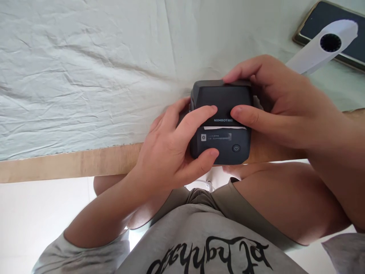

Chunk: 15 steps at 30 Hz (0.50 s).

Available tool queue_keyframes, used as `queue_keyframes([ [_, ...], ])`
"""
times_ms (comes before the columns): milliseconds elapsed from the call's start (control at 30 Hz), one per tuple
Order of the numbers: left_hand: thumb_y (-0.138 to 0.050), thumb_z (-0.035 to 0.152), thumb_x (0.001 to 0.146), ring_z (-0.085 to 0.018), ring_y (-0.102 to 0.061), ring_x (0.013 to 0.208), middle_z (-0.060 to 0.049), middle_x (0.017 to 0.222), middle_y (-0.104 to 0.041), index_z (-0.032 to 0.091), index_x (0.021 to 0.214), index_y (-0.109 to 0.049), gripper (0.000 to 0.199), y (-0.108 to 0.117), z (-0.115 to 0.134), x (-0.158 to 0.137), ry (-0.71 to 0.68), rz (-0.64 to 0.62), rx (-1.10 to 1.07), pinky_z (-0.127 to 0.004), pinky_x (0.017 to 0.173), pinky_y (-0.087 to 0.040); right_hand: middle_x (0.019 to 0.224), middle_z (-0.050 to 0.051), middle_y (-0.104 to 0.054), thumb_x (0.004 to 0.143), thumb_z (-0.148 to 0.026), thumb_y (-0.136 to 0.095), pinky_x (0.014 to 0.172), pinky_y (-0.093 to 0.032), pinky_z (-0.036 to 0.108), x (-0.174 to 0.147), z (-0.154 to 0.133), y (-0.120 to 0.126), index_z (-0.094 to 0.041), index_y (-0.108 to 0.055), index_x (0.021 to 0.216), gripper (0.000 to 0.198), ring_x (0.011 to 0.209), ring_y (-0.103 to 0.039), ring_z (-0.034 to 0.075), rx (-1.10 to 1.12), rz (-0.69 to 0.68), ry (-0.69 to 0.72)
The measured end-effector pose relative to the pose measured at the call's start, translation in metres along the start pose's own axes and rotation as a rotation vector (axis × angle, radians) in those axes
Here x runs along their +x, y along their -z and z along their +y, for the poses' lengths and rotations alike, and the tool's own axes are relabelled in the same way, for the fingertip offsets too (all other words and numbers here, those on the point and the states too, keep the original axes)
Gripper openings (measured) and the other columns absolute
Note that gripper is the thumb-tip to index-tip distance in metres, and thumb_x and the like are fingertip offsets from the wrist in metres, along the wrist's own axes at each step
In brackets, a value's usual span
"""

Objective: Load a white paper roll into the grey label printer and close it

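A black label printer (221,101) marked NIIMBOT sits at the table's front edge, held between both hands. A thin white strip of label paper (225,128) shows in its slot, above a round power button. My left hand (168,144) grips the left side, with one finger on the lid and the thumb on the lower front. My right hand (282,99) wraps the right side, its thumb on the lid and a fingertip at the back edge. The fingers behind the printer's sides are partly hidden.
A dark phone (313,23) lies at the back right, with a white device bearing a round black dial (330,42) in front of it. A wrinkled pale cloth (85,76) covers the table, and its wooden edge (71,163) runs along the front.
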<state>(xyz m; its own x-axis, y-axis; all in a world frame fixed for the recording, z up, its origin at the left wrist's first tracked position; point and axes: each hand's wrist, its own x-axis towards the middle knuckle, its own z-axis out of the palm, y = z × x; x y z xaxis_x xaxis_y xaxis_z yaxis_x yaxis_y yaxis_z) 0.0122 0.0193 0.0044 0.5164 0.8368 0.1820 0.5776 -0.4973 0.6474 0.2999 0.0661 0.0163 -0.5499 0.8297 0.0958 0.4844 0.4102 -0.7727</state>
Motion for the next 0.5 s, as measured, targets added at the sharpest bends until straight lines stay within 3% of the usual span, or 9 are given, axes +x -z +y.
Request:
queue_keyframes([
  [133, -0.054, 0.073, 0.116, -0.045, -0.07, 0.153, -0.022, 0.171, -0.062, 0.029, 0.166, -0.06, 0.068, 0.0, 0.001, 0.001, 0.019, -0.005, -0.015, -0.069, 0.124, -0.063, 0.129, 0.0, -0.069, 0.118, -0.052, -0.06, 0.084, -0.061, 0.022, 0.0, -0.002, 0.003, -0.032, -0.058, 0.149, 0.037, 0.103, -0.065, 0.007, -0.022, -0.005, 0.017],
  [267, -0.053, 0.072, 0.114, -0.043, -0.067, 0.158, -0.019, 0.173, -0.063, 0.028, 0.168, -0.056, 0.07, -0.002, 0.002, 0.001, 0.061, 0.003, 0.011, -0.066, 0.13, -0.06, 0.135, 0.0, -0.068, 0.119, -0.056, -0.057, 0.093, -0.065, 0.026, -0.002, 0.003, -0.003, -0.032, -0.056, 0.153, 0.042, 0.108, -0.067, 0.009, -0.04, 0.021, 0.007],
  [400, -0.062, 0.08, 0.11, -0.045, -0.058, 0.17, -0.023, 0.184, -0.056, 0.018, 0.182, -0.034, 0.099, 0.001, 0.0, -0.003, 0.057, -0.076, 0.021, -0.063, 0.14, -0.051, 0.139, 0.001, -0.068, 0.12, -0.069, -0.05, 0.105, -0.066, 0.036, -0.008, 0.003, -0.008, -0.032, -0.055, 0.158, 0.053, 0.112, -0.068, 0.012, -0.078, 0.063, -0.037],
  [500, -0.072, 0.085, 0.104, -0.048, -0.062, 0.166, -0.025, 0.18, -0.06, 0.016, 0.182, -0.038, 0.109, 0.002, -0.001, -0.009, 0.06, -0.075, 0.116, -0.064, 0.14, -0.051, 0.141, 0.002, -0.07, 0.12, -0.079, -0.041, 0.111, -0.064, 0.041, -0.014, -0.001, -0.006, -0.033, -0.056, 0.158, 0.062, 0.119, -0.07, 0.015, -0.093, 0.087, -0.09],
])
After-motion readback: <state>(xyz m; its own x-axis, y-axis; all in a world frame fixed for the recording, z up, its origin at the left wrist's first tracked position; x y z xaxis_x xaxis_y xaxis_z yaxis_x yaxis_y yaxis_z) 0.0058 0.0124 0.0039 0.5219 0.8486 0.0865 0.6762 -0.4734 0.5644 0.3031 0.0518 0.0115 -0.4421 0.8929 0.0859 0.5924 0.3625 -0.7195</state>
